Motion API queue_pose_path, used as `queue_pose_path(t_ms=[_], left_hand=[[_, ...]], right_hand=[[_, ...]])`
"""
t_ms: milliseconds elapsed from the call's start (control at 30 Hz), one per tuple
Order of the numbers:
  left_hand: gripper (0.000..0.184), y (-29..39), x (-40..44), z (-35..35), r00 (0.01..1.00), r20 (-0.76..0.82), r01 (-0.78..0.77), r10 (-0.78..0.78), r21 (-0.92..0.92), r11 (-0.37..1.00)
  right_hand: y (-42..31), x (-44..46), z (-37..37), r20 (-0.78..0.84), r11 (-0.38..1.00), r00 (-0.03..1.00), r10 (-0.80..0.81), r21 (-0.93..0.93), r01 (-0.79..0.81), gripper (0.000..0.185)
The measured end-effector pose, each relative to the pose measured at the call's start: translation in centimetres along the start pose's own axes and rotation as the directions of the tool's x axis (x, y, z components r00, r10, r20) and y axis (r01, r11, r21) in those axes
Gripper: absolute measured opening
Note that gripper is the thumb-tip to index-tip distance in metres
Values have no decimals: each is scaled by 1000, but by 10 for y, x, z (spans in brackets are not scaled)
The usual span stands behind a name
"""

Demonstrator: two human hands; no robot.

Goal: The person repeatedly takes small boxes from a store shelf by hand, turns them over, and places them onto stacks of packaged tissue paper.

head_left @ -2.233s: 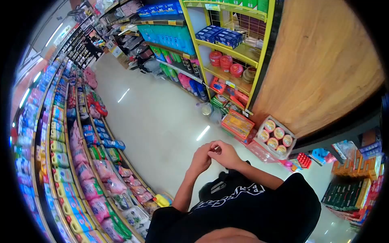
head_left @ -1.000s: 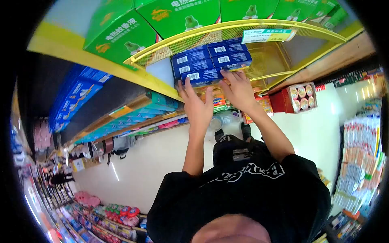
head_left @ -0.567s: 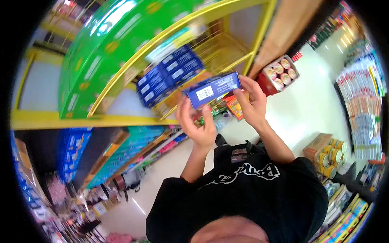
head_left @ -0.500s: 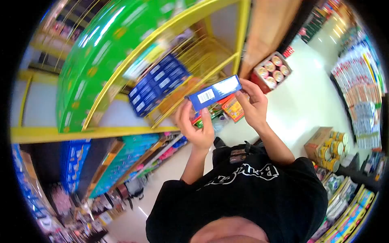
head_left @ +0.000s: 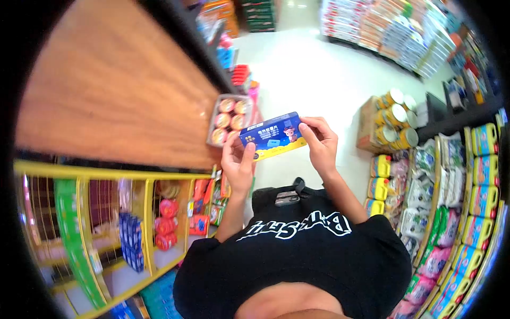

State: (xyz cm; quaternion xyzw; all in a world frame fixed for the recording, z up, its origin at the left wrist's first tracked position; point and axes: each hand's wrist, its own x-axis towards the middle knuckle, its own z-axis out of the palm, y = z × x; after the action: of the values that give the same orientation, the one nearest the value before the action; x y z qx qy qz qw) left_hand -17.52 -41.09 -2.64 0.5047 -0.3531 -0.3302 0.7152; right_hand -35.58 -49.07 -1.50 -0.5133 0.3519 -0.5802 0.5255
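Observation:
Between my two hands is a flat blue and yellow carton (head_left: 273,137) with white printing and a cartoon figure on its broad face, which is turned up to me. My left hand (head_left: 238,164) grips its left end, thumb on the front face. At the right end, my right hand (head_left: 321,142) pinches the carton with the thumb near the upper corner. The carton is held in the air in front of my chest, tilted slightly up to the right. Fingers behind it are partly hidden.
On my left, yellow shelving (head_left: 146,223) holds stacked blue boxes (head_left: 131,240) and red packs (head_left: 166,224). A box of round tubs (head_left: 229,119) stands beyond my left hand. Yellow cans (head_left: 394,115) sit in a carton at right, near shelves of bagged goods (head_left: 422,186).
My view and body have swung right, away from the yellow shelf. The carton has been turned from its narrow barcode side to its broad printed face; both hands still hold it.

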Motion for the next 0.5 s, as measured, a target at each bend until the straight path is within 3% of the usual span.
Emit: queue_pose_path(t_ms=[100, 200, 300, 500], left_hand=[[40, -22, 32, 63, 992, 101, 66, -69, 27, 997], [40, -53, 65, 106, 981, 170, 82, -92, 63, 995], [35, -81, 104, 142, 975, 188, 76, -115, 202, 976], [31, -143, 212, 229, 961, 179, 193, -211, 112, 975]], right_hand=[[-12, 30, -57, -99, 993, 995, -11, -122, -1, 18], [1, 54, -91, -189, 996, 982, -6, -88, -11, 20], [14, 94, -115, -220, 989, 975, -16, -148, -17, 17], [42, 220, -145, -208, 997, 977, 44, -60, -57, 18]])
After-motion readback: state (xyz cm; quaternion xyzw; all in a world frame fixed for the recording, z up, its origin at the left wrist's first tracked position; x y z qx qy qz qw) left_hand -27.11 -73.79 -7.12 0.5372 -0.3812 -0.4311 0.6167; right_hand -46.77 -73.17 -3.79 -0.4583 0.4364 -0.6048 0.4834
